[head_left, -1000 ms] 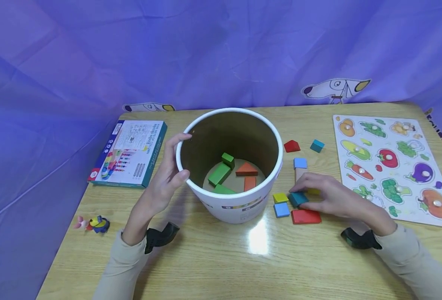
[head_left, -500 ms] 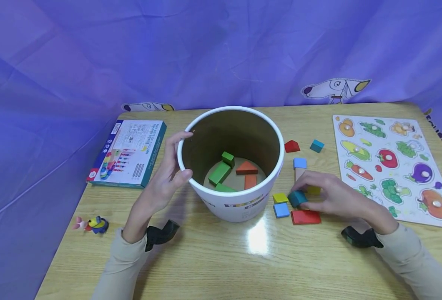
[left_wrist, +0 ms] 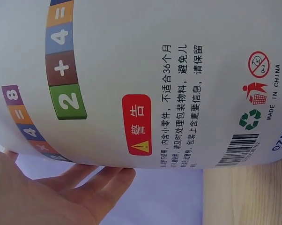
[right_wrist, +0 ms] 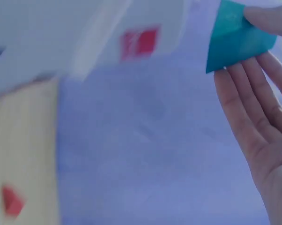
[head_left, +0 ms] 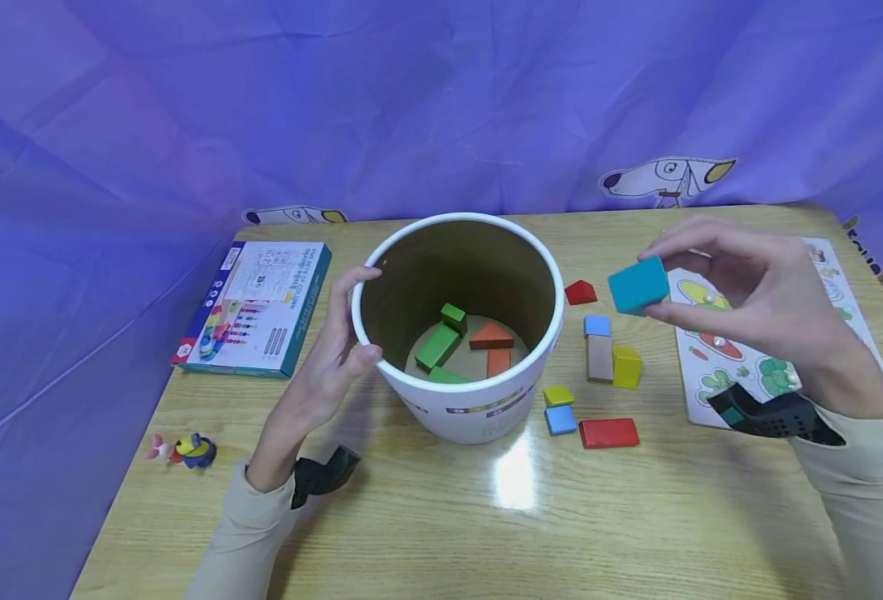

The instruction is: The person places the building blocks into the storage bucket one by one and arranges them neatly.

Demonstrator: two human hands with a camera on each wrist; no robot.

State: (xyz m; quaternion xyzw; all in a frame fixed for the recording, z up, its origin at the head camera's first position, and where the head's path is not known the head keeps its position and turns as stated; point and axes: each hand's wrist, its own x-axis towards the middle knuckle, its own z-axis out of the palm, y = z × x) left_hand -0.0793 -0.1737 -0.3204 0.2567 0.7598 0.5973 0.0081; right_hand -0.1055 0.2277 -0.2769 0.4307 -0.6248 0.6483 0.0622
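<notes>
My right hand [head_left: 764,292] pinches a teal block [head_left: 639,286] between thumb and fingers, raised over the table to the right of the bucket. The right wrist view shows the same teal block [right_wrist: 239,37] with the thumb on one side and fingertips on the other. My left hand [head_left: 325,358] grips the left side of a white bucket [head_left: 479,417], with thumb and a fingertip at its rim. Along the printed wall in the left wrist view lie the left fingers [left_wrist: 101,187]. Inside the bucket are green blocks [head_left: 438,347] and orange blocks [head_left: 491,336].
Right of the bucket lie a red rectangular block [head_left: 609,433], a yellow block [head_left: 626,368], a wooden block [head_left: 600,358] and small blue and yellow ones. A vegetable puzzle board [head_left: 700,392] sits partly under the right hand. At left are a boxed toy [head_left: 257,304] and small figurines [head_left: 196,450].
My right hand has lifted the teal block from among the loose blocks, moving it up and to the right. The left hand stays on the bucket.
</notes>
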